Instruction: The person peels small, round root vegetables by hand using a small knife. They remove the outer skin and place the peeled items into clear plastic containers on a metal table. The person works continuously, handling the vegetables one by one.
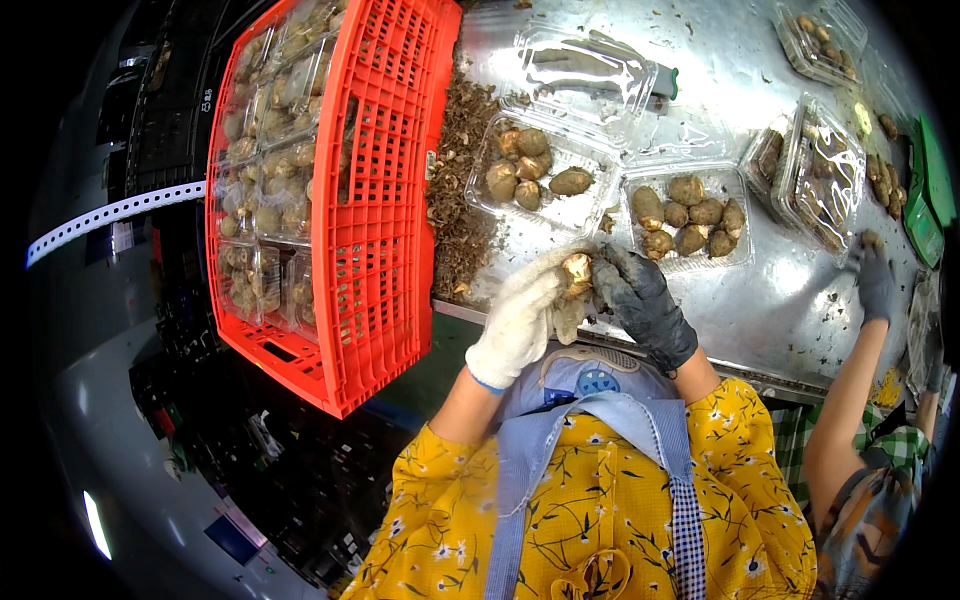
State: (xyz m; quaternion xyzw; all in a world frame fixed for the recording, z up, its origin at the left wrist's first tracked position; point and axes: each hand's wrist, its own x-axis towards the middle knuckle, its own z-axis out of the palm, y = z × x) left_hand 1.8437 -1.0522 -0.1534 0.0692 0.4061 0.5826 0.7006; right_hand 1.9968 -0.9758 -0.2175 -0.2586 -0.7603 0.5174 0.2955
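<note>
Brown peelings [455, 190] litter a metal worktop [780, 310] beside a red crate [375, 270], and a left tray [565, 215] and a right tray [690, 264], both clear, hold brown tubers [570, 181]. Near the front edge, the white-gloved left hand [525, 310] has its grip around a pale-ended tuber [577, 270]; the black-gloved right hand [645, 300] bends its fingers at the tuber's right side, but whether that grip also holds it, I cannot tell.
</note>
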